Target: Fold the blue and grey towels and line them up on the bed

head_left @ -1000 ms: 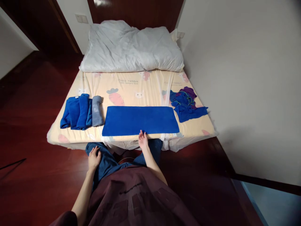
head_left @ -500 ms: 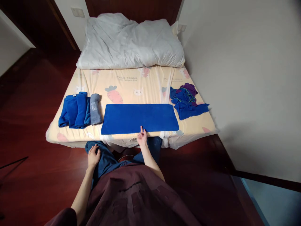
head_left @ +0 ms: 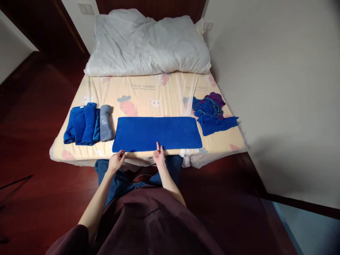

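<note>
A blue towel (head_left: 159, 132), folded into a long flat rectangle, lies across the near side of the bed. My left hand (head_left: 117, 161) is at its front edge near the left corner, fingers loosely bent and apart; no cloth shows gripped in them. Palm up, my right hand (head_left: 158, 156) rests at the middle of the same edge. Its index finger points out over the cloth, and the fingers are apart.
Left of the towel lie folded blue towels (head_left: 81, 124) and a rolled grey towel (head_left: 105, 124). A crumpled pile of blue and purple cloths (head_left: 212, 113) sits at the right. Behind is a grey-white pillow or quilt (head_left: 148, 46) on the patterned bed sheet (head_left: 106, 92).
My left hand has risen from my thigh and moved forward and right to the towel's front edge. My right hand stays almost in place, and the towel lies as before.
</note>
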The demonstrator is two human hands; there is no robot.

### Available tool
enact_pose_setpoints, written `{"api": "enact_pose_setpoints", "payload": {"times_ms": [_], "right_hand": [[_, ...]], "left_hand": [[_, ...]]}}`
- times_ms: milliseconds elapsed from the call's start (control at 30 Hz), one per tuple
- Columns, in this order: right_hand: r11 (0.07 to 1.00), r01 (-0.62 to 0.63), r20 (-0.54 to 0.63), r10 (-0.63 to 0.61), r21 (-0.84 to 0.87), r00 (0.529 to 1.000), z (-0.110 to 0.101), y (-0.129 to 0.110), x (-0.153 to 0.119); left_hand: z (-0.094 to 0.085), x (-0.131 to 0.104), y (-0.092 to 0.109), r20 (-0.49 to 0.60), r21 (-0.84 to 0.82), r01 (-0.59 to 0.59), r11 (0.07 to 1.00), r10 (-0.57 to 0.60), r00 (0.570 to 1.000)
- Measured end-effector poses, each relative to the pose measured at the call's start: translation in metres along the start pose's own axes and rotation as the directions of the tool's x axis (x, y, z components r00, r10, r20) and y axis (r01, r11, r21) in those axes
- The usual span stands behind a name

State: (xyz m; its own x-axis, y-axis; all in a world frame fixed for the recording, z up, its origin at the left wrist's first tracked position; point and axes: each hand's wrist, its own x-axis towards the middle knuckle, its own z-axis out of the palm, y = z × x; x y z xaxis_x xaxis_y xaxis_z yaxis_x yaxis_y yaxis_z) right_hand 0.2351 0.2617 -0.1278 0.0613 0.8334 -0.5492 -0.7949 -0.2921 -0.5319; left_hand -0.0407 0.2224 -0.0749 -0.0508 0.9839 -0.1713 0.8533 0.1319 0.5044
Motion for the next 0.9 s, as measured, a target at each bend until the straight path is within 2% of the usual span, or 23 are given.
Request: {"api": "enact_pose_setpoints", "payload": {"times_ms": [100,200,267,333,433,500,600,767,900], "right_hand": [[1.0,0.006,-0.048,-0.006,0.006,0.999,0.0,0.001,0.001],[0.999,0.006,-0.05,-0.009,-0.048,0.999,-0.004,0.003,0.0],[0.997,0.01,-0.025,-0.012,-0.073,1.0,-0.007,0.004,0.0],[0.996,0.018,-0.009,-0.018,-0.091,1.0,-0.012,0.007,0.002],[0.995,0.035,-0.022,-0.037,-0.096,0.999,-0.018,0.01,0.007],[0.996,0.031,-0.029,-0.033,-0.084,0.999,-0.021,0.012,0.01],[0.996,0.0,-0.039,-0.003,-0.09,0.999,-0.024,0.014,0.013],[0.988,-0.016,-0.055,0.008,-0.156,0.998,-0.024,0.015,0.013],[0.953,0.005,-0.034,-0.016,-0.303,0.999,-0.023,0.014,0.011]], "left_hand": [[-0.009,0.063,0.059,0.024,-0.002,-0.194,0.981,0.194,0.981],[-0.01,0.137,0.115,0.179,-0.005,-0.311,0.95,0.307,0.935],[-0.006,0.184,0.148,0.282,0.046,-0.322,0.946,0.297,0.912],[0.003,0.225,0.175,0.406,0.118,-0.289,0.95,0.219,0.887],[0.019,0.272,0.206,0.516,0.18,-0.248,0.952,0.123,0.848],[0.03,0.292,0.219,0.542,0.201,-0.229,0.953,0.086,0.836],[0.044,0.308,0.231,0.571,0.231,-0.199,0.952,0.033,0.82],[0.054,0.32,0.237,0.583,0.222,-0.152,0.963,-0.007,0.812],[0.057,0.324,0.238,0.569,0.205,-0.1,0.974,-0.036,0.822]]}}
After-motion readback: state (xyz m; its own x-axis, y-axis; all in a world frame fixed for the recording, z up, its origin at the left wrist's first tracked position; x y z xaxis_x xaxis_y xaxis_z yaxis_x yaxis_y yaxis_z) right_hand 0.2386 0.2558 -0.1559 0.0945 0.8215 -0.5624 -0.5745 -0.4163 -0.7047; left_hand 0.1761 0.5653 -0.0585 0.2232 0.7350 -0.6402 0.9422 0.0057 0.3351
